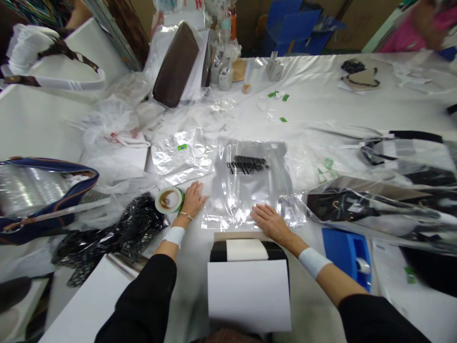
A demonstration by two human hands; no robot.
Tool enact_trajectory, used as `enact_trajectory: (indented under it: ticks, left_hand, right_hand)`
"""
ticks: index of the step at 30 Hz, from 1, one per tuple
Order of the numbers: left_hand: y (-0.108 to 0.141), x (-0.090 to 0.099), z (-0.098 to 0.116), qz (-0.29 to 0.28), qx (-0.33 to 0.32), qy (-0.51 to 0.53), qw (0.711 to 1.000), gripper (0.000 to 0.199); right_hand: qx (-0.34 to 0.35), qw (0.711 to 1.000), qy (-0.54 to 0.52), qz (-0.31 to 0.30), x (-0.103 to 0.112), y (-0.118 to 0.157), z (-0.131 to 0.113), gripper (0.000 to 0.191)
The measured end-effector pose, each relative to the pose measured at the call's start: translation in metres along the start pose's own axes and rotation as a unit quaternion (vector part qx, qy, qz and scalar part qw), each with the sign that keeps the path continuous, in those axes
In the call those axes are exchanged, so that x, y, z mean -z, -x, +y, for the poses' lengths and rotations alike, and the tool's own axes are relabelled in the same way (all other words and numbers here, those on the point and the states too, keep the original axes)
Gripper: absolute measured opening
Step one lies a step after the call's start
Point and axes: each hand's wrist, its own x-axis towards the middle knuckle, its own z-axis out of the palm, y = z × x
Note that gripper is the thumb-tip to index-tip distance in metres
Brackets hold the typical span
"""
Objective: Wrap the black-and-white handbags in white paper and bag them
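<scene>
A clear plastic bag (250, 195) with black printed lettering lies flat in the middle of the table. My right hand (271, 223) rests on its near right part, palm down with fingers spread. Left of the bag, my left hand (193, 200) lies on the white table surface, fingers stretched out and holding nothing. A roll of tape (169, 199) sits right beside that hand. Close to my body, between my forearms, is a black item (276, 251) with a white strip over it. A white sheet (249, 295) covers its near part.
Crumpled black plastic (137, 224) and a blue-trimmed bag (46, 166) are at left. On the right lie plastic-wrapped dark bags (357, 205) and a blue tape dispenser (344, 252). A brown box-shaped item (176, 66) leans at the back. Another person (424, 26) is at far right.
</scene>
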Motion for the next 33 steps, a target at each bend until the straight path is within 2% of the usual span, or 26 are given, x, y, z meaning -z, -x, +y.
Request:
enact_trajectory:
  ticks: [2, 4, 6, 8, 10, 11, 13, 16, 19, 23, 29, 33]
  left_hand:
    - [0.0, 0.009, 0.01, 0.041, -0.003, 0.007, 0.999, 0.053]
    - [0.007, 0.016, 0.037, 0.053, -0.057, 0.035, 0.996, 0.048]
    - [0.019, 0.018, 0.074, 0.011, -0.15, 0.077, 0.986, 0.047]
    - [0.03, 0.016, 0.107, -0.058, -0.235, 0.102, 0.965, 0.057]
    - [0.035, 0.013, 0.127, -0.113, -0.278, 0.086, 0.95, 0.056]
    - [0.036, 0.011, 0.132, -0.13, -0.278, 0.067, 0.949, 0.045]
    - [0.036, 0.009, 0.132, -0.139, -0.251, 0.026, 0.958, 0.023]
    - [0.034, 0.012, 0.119, -0.096, -0.207, -0.005, 0.974, 0.023]
    - [0.037, 0.02, 0.11, -0.07, -0.191, -0.036, 0.978, 0.022]
    - [0.042, 0.027, 0.115, -0.13, -0.174, -0.068, 0.974, 0.028]
    - [0.037, 0.026, 0.133, -0.238, -0.102, -0.032, 0.966, 0.01]
    - [0.033, 0.022, 0.13, -0.283, -0.099, 0.012, 0.954, 0.026]
  right_hand:
    - [0.014, 0.999, -0.01, 0.03, 0.002, 0.0, -0.004, 0.028]
    - [0.004, 0.999, -0.027, 0.045, 0.007, -0.003, -0.007, 0.022]
    - [-0.031, 0.998, -0.038, 0.032, 0.015, -0.012, -0.01, 0.02]
    - [-0.067, 0.997, -0.04, -0.003, 0.025, -0.023, -0.013, 0.023]
    - [-0.085, 0.994, -0.044, -0.044, 0.033, -0.034, -0.017, 0.028]
    - [-0.087, 0.993, -0.049, -0.064, 0.037, -0.038, -0.019, 0.029]
    - [-0.079, 0.989, -0.057, -0.107, 0.043, -0.042, -0.022, 0.027]
    - [-0.094, 0.981, -0.035, -0.167, 0.05, -0.037, -0.026, 0.02]
    - [-0.146, 0.972, -0.005, -0.186, 0.057, -0.028, -0.027, 0.02]
    - [-0.17, 0.966, -0.003, -0.192, 0.065, -0.028, -0.025, 0.019]
    - [-0.187, 0.962, -0.011, -0.201, 0.063, -0.037, -0.019, 0.011]
    - [-0.205, 0.951, -0.033, -0.228, 0.061, -0.034, -0.006, 0.012]
